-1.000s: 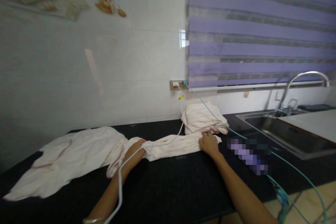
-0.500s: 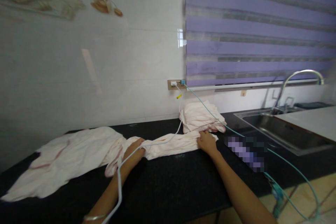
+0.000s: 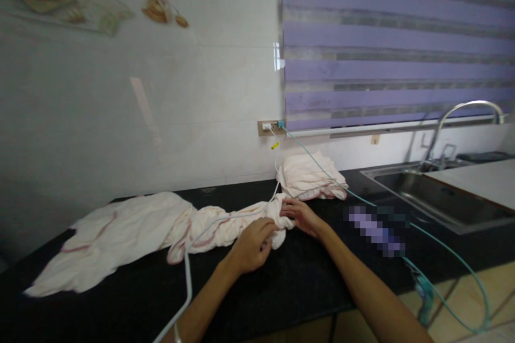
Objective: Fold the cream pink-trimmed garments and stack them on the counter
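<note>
A long cream cloth (image 3: pixel 120 236) with reddish stripes lies along the dark countertop, spread flat on the left and bunched into a narrow strip toward the right. Its right end is gathered up between my hands. My left hand (image 3: pixel 255 244) curls its fingers around the near side of that end. From the right, my right hand (image 3: pixel 303 217) closes its fingers on the same bunched end. The fingertips of both hands are partly hidden in the folds. Just behind my right hand sits a folded pile of similar cloth (image 3: pixel 311 177).
A white cable (image 3: pixel 188 278) runs from the wall socket (image 3: pixel 270 128) across the cloth and past my left forearm. A teal cord (image 3: pixel 446 246) hangs over the counter edge near a blurred purple object (image 3: pixel 374 230). At right is a sink (image 3: pixel 434 198) with a tall faucet (image 3: pixel 438 123).
My left hand has moved right along the cloth, and my right hand has come left toward it. The strip's right end is now bunched up and the cloth has shifted slightly right.
</note>
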The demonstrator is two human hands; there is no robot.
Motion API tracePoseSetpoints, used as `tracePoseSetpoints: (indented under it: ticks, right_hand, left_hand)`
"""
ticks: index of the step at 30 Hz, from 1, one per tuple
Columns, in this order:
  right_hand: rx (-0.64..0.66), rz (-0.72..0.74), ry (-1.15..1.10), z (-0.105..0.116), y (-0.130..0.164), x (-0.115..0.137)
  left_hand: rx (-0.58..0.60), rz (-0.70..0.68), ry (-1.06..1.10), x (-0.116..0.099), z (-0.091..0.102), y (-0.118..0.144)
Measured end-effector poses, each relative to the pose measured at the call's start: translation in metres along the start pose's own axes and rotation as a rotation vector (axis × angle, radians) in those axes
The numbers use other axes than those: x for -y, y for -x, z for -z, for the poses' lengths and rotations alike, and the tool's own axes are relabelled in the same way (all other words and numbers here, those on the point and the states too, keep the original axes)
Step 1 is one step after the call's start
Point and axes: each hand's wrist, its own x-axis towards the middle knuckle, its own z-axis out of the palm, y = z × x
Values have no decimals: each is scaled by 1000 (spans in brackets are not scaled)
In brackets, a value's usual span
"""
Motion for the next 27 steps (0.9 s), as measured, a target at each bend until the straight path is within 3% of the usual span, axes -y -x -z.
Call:
tracePoseSetpoints:
  ticks: [2, 5, 11, 15, 18, 20, 24, 27]
  right_hand:
    - [-18, 16, 1, -4, -1, -2]
    - [-137, 50, 245, -2, -4, -8]
    - [-242, 129, 457, 10, -1, -8]
    - [-42, 125, 497, 8, 7, 1]
    - [198, 125, 547, 8, 14, 5]
    - [249, 138, 655, 9, 18, 6]
    - [139, 185, 777, 11, 16, 2]
    - [-77, 199, 770, 15, 9, 0]
  left_hand:
    - [33, -17, 17, -19, -2, 4]
    - [-7, 82, -40, -32, -9, 11]
    - [-36, 248, -149, -18, -31, 20]
    - [-198, 347, -52, -9, -30, 23]
    - [-331, 529, 152, -7, -22, 24]
    - [-378, 633, 247, -6, -16, 24]
    - [-454, 684, 280, -5, -8, 27]
    - [-514, 637, 284, -5, -5, 28]
